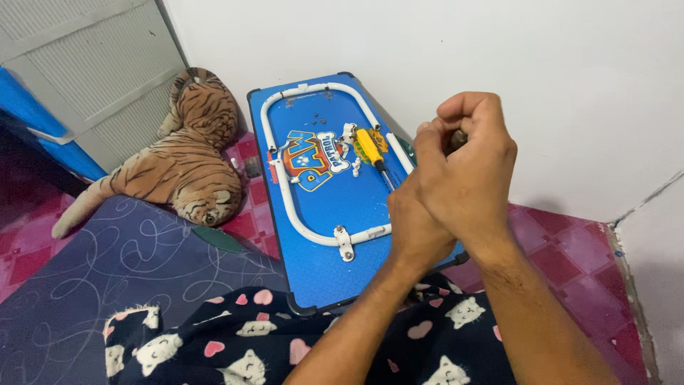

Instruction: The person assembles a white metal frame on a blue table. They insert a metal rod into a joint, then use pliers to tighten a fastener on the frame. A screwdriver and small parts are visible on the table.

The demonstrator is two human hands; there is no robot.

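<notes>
A blue folding table (pixel 320 271) lies upside down on my lap, its white tubular leg frame (pixel 278 182) folded flat against it. A yellow-handled screwdriver (pixel 369 147) rests on the underside near the frame's right side. My right hand (pixel 470 175) is closed around a small dark object whose tip shows between the fingers. My left hand (pixel 413 228) sits just under and against the right hand, fingers curled; what it holds is hidden. Several small dark screws (pixel 313 116) lie loose near the table's far end.
A plush tiger (pixel 182 157) lies on the floor at the left by a grey door (pixel 100 71). A dark blue mattress (pixel 92 278) lies at lower left. A white wall rises behind the table. Pink floor tiles (pixel 577 257) show at right.
</notes>
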